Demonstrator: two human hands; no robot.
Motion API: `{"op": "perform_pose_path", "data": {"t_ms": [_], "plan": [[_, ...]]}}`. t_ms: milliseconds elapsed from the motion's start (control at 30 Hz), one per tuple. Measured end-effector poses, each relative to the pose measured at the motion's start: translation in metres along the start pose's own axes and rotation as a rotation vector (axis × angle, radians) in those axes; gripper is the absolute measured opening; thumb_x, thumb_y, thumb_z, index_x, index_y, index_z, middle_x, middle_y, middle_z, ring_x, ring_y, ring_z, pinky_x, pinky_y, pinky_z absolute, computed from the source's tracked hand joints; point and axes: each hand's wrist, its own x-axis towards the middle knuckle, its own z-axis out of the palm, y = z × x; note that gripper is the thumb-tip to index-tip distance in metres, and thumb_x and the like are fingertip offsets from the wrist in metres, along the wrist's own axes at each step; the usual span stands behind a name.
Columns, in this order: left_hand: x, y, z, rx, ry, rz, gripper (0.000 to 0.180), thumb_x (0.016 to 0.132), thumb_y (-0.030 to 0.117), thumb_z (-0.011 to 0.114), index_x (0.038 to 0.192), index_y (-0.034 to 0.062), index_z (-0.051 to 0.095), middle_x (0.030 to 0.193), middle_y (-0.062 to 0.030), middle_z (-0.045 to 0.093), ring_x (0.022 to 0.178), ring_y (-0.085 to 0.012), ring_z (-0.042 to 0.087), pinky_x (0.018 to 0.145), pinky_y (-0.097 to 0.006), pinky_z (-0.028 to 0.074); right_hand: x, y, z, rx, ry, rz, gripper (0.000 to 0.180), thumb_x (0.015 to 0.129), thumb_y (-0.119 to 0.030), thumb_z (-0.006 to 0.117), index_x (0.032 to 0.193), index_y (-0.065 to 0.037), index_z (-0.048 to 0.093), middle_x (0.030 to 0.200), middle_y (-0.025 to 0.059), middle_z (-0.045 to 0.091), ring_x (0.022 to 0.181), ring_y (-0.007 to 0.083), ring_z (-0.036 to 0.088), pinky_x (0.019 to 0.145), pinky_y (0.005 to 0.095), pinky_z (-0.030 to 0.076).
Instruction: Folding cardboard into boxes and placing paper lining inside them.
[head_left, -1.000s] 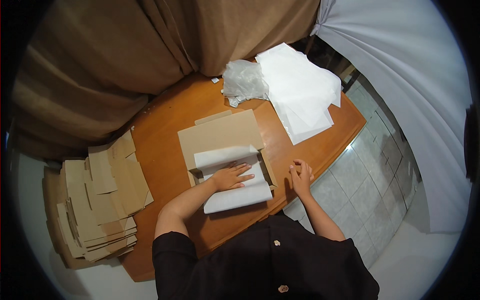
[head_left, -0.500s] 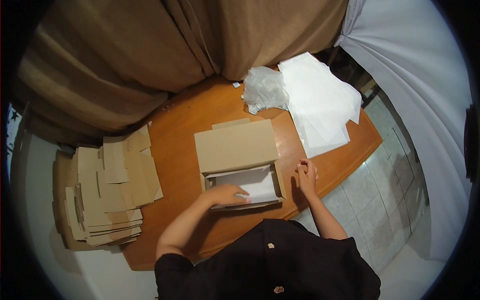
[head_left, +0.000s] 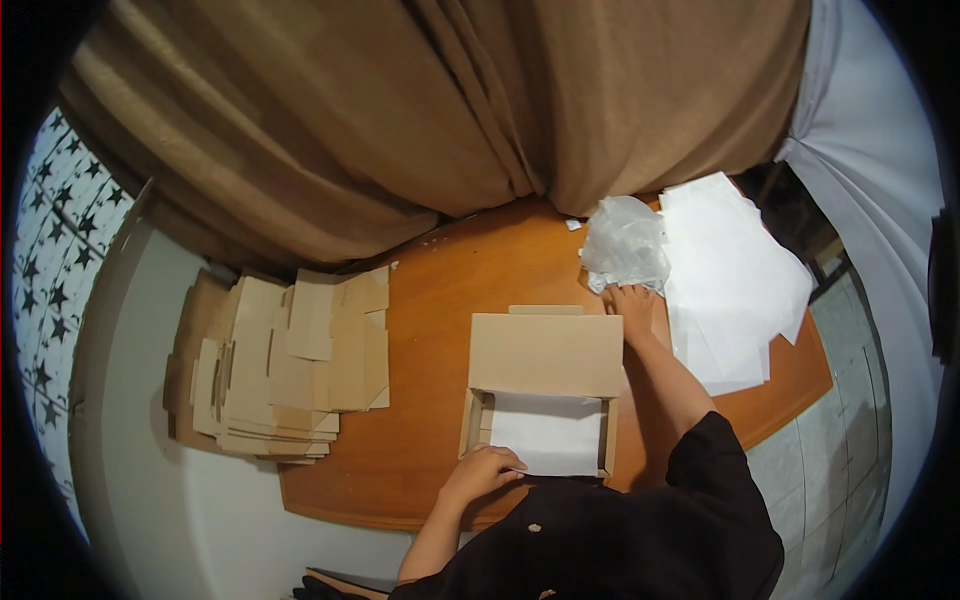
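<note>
An open cardboard box (head_left: 546,350) stands near me on the table, its lid folded back away from me. White paper (head_left: 545,425) lines its inside. My left hand (head_left: 483,472) is closed over the box's near left edge, fingertips by the paper. My right hand (head_left: 630,305) is stretched out past the lid to a crumpled clear plastic bag (head_left: 625,240). Its fingers are apart and touch the bag's near edge.
A stack of flattened cardboard boxes (head_left: 290,360) lies at the table's left end. Loose white paper sheets (head_left: 730,280) are spread on the right. The wooden table (head_left: 430,300) backs onto a brown curtain (head_left: 400,120); a white cloth (head_left: 860,220) hangs at the right.
My right hand has moved from beside the box forward to the plastic bag. My left hand has drawn back from inside the box to its near left edge. The view has shifted.
</note>
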Motion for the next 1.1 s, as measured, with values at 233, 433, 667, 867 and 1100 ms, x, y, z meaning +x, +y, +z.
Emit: {"op": "perform_pose_path", "data": {"t_ms": [233,433,667,867,1100], "plan": [[-0.003,0.009,-0.001,0.036,0.325,-0.048,0.014,0.079,0.026,0.065,0.081,0.0131,0.07,0.087,-0.0007,0.065,0.089,-0.0196,0.057,0.085,-0.032,0.036,0.027,0.017,0.031,-0.303,0.022,0.08,0.029,0.084,-0.019,0.047,0.11,-0.012,0.06,0.108,0.0024,0.058,0.109,0.0217,0.048,0.089,0.0497,0.033],[0.019,0.01,-0.005,0.184,0.526,0.011,0.014,0.077,0.028,0.066,0.076,0.0143,0.069,0.094,-0.0013,0.058,0.096,-0.0201,0.051,0.09,-0.038,0.03,-0.01,0.021,0.005,-0.062,0.195,-0.166,0.019,0.078,-0.017,0.059,0.094,-0.013,0.068,0.095,0.0029,0.063,0.096,0.0242,0.053,0.082,0.0433,0.038],[0.059,0.007,-0.003,0.348,0.578,0.096,0.013,0.074,0.028,0.069,0.076,0.0155,0.066,0.114,-0.0049,0.051,0.114,-0.0264,0.042,0.096,-0.053,0.022,-0.055,0.011,-0.045,0.271,0.173,0.062,0.017,0.084,-0.013,0.057,0.096,-0.004,0.065,0.095,0.0109,0.059,0.087,0.0297,0.054,0.077,0.0383,0.043],[0.08,-0.018,0.009,0.375,0.676,0.149,0.042,0.07,0.019,0.072,0.107,0.0149,0.052,0.123,-0.0059,0.049,0.115,-0.0215,0.044,0.093,-0.054,0.026,-0.112,-0.008,-0.09,0.613,0.412,0.215,0.02,0.091,-0.014,0.05,0.095,0.003,0.059,0.091,0.0131,0.056,0.088,0.0237,0.054,0.079,0.0312,0.041],[0.08,-0.025,0.006,0.463,0.69,0.22,0.06,0.071,0.015,0.071,0.124,0.0149,0.043,0.102,-0.0022,0.055,0.096,-0.0197,0.053,0.09,-0.05,0.029,-0.157,-0.054,-0.13,0.737,0.443,0.255,0.019,0.088,-0.013,0.054,0.091,0.004,0.06,0.093,0.0128,0.056,0.09,0.0252,0.053,0.083,0.0319,0.04]]}}
